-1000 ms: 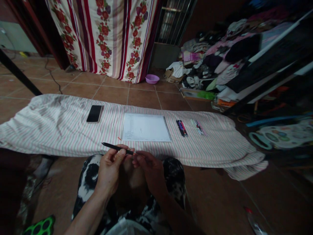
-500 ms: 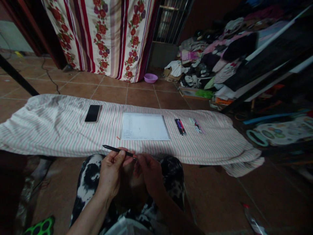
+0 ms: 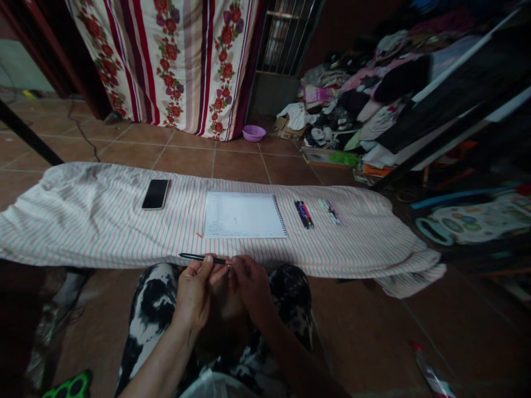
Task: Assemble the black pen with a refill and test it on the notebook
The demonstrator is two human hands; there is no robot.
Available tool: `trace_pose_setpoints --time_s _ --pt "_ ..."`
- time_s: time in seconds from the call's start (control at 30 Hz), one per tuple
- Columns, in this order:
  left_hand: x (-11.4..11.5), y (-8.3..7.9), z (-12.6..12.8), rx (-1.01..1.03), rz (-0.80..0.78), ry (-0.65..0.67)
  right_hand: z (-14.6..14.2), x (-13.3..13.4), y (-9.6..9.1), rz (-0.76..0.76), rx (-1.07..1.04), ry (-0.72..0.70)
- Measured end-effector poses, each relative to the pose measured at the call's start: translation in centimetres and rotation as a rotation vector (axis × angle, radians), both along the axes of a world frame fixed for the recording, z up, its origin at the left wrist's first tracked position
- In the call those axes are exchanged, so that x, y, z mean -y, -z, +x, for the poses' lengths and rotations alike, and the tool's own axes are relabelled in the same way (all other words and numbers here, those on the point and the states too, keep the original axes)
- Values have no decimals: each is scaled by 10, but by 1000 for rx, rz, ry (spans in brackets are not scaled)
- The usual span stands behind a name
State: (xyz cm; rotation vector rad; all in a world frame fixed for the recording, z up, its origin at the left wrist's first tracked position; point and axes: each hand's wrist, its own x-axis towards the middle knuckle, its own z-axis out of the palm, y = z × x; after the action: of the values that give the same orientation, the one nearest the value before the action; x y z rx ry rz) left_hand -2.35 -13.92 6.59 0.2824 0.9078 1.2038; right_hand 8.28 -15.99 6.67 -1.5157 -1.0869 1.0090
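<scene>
A black pen [image 3: 194, 256] lies sideways between my two hands, just in front of the cloth's near edge. My left hand [image 3: 198, 284] pinches its barrel between thumb and fingers. At the pen's right end, the fingers of my right hand [image 3: 249, 281] are closed on it; exactly what they grip there is partly hidden. Beyond my hands, a spiral notebook [image 3: 246, 215] rests on the striped cloth [image 3: 103, 232] with a white page up. A small orange piece [image 3: 199, 235] lies by the notebook's lower left corner.
Left of the notebook is a phone [image 3: 156, 194]. To its right lie a bundle of pens [image 3: 304, 215] and some lighter pens [image 3: 331, 212]. A purple basin [image 3: 254, 132] stands on the tiled floor beyond, near a heap of clothes [image 3: 352, 99]. A bottle [image 3: 431, 370] lies at lower right.
The pen has turned closer to level, its left tip dropping slightly. Both hands stay on it, and the left hand has shifted a little to the right.
</scene>
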Motion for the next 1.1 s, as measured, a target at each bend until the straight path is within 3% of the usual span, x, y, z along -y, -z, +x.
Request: trace_pose_setpoints --time_s 0.2,0.63,0.73,0.8,0.87,0.97,1.03,1.1 --pt "-5 -1 9 49 -38 -7 8 -4 10 60 51 -9" --pt "-8 8 24 79 -106 72 26 -9 13 -9 89 48" --pt "-8 8 23 33 -72 150 30 -13 10 -16 76 67" --pt "-4 9 18 -130 -9 240 35 -15 9 -17 87 69" --pt "0 9 11 -480 146 275 40 -16 9 -33 111 67" --pt "-2 8 0 -1061 709 276 45 -17 12 -50 152 13" --pt "-12 8 -4 -1298 1110 362 46 -18 15 -8 154 -55" --pt "-25 11 -5 -1452 1338 490 46 -19 18 32 140 -101"
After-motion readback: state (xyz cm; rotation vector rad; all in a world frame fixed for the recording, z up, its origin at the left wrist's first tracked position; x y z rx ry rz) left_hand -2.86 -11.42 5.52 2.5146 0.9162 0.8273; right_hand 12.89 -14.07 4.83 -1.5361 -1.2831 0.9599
